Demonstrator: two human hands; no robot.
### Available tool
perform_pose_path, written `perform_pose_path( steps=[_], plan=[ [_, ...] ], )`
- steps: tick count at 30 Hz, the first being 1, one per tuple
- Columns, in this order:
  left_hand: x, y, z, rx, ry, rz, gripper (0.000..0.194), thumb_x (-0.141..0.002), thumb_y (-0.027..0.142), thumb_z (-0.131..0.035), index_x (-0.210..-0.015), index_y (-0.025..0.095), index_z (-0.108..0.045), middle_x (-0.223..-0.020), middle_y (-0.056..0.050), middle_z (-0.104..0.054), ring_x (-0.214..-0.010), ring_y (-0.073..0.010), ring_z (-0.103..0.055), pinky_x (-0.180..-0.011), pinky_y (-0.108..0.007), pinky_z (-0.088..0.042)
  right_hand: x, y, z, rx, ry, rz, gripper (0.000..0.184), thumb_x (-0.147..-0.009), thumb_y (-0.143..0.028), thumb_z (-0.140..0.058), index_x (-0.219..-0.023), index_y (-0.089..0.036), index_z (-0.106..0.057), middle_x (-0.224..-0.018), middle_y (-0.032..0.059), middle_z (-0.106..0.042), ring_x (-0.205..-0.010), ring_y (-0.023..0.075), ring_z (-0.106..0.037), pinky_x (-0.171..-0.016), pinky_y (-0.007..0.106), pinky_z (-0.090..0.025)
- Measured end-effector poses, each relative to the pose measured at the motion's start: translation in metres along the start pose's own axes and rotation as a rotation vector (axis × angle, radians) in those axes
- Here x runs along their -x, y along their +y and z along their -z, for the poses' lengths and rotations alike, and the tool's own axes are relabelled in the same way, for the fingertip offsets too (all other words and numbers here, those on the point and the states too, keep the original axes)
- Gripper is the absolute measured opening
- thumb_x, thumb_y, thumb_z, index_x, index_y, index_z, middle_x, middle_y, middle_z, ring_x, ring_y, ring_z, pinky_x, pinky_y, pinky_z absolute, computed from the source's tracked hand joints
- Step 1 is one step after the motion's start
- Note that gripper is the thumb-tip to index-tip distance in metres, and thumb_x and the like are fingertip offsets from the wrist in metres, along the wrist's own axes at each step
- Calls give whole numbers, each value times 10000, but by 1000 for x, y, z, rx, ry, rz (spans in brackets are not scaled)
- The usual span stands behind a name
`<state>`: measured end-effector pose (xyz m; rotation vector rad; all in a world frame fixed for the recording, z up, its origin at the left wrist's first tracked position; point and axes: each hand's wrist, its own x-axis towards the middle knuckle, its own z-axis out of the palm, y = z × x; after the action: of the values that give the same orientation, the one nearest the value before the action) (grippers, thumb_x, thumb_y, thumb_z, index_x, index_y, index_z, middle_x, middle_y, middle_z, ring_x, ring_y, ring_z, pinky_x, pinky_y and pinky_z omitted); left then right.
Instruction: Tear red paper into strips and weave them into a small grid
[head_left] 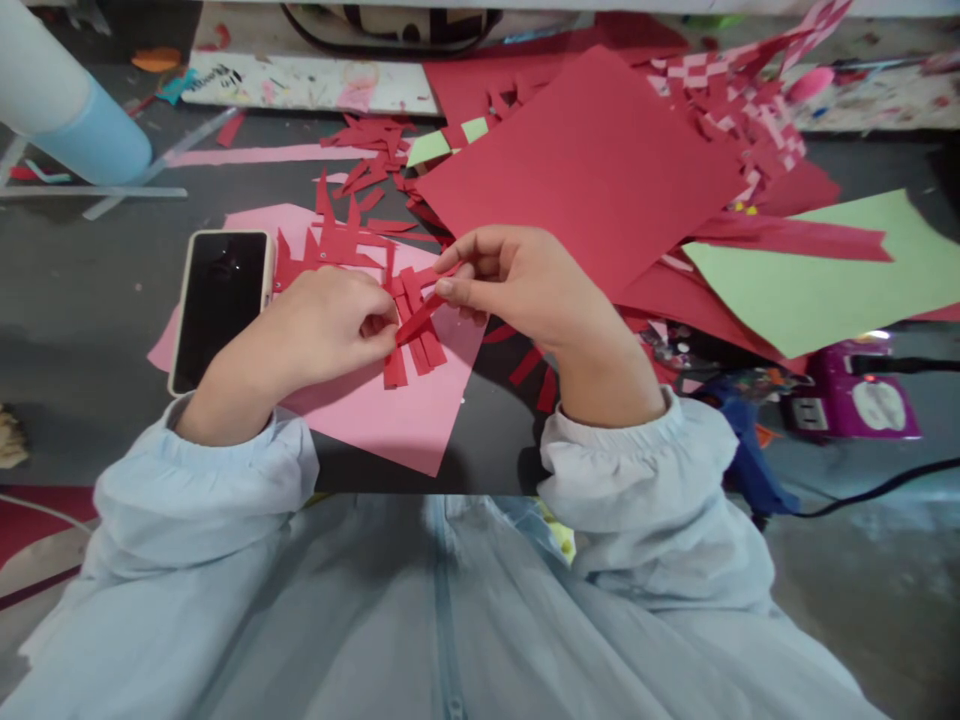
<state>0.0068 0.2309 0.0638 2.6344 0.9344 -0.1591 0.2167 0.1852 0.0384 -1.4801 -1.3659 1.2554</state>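
Note:
A small lattice of crossed red paper strips [420, 345] lies over a pink paper sheet [390, 430] in front of me. My left hand [315, 325] is curled with thumb and fingers pinched at the left end of a red strip. From the other side, my right hand [521, 275] pinches the far end of a red strip between thumb and index finger. More fringed red paper pieces [341, 240] lie on the sheet just beyond my left hand. The fingertips partly hide the strip ends.
A phone [221, 300] rests left of my left hand. A large red sheet [585, 160] and a pale green sheet [832, 280] cover the right side. Near the right edge are a blue glue gun [757, 455] and a purple power socket [862, 395]. A blue-white bottle [90, 120] stands left.

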Motion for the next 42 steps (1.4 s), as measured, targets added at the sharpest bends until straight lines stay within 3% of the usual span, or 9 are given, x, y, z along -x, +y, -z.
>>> perform_pose_path(
  steps=[8, 20, 27, 31, 34, 38, 42],
  plan=[
    [-1, 0, 0, -4, -16, 40, 347, -902, 476, -559, -862, 185, -743, -844, -39, -726, -779, -177, -648, -670, -289, -379, 0, 0, -7, -75, 12, 81, 112, -808, -216, -768, -837, -206, -660, -610, -46, -580, -535, 82, -528, -519, 232, -470],
    [-2, 2, -1, -29, 16, 17, 311, -920, 338, -496, -791, 176, -728, -793, -43, -733, -726, -162, -636, -634, -277, -358, 4, -7, -9, 213, 13, 29, 91, -895, -269, -655, -976, -229, -661, -775, 0, -640, -689, 138, -611, -661, 299, -514],
    [-3, 3, 1, -2, -6, 66, 290, -895, 319, -490, -801, 180, -726, -799, -40, -738, -720, -164, -637, -641, -286, -360, 13, -12, -1, 385, 208, 128, 110, -825, -246, -699, -901, -220, -624, -714, -16, -580, -657, 135, -535, -652, 298, -434],
    [-3, 4, 1, -2, -19, 98, 304, -885, 334, -480, -775, 177, -715, -759, -43, -715, -698, -171, -622, -644, -300, -354, 23, -18, 2, 543, -55, 178, 107, -744, -206, -723, -739, -205, -617, -679, -21, -593, -629, 123, -517, -622, 280, -377],
    [-3, 5, 2, -3, -21, 100, 302, -878, 319, -475, -757, 180, -714, -730, -43, -697, -690, -173, -613, -637, -302, -349, 24, -18, -3, 707, -211, 218, 88, -738, -198, -719, -825, -197, -706, -734, -7, -655, -670, 137, -549, -642, 281, -354],
    [-2, 6, 3, 19, -22, 90, 287, -877, 297, -479, -750, 182, -709, -723, -38, -695, -675, -164, -605, -627, -295, -347, 23, -16, -8, 829, -293, 247, 277, -823, -259, -698, -1087, -220, -775, -862, 33, -719, -751, 172, -595, -665, 295, -352],
    [-2, 5, 1, 20, 3, 70, 293, -893, 303, -482, -735, 181, -697, -730, -35, -694, -670, -160, -602, -616, -299, -339, 23, -15, -7, 912, -285, 244, 288, -905, -363, -649, -1116, -218, -782, -957, 69, -753, -839, 213, -643, -669, 318, -358]
  ],
)
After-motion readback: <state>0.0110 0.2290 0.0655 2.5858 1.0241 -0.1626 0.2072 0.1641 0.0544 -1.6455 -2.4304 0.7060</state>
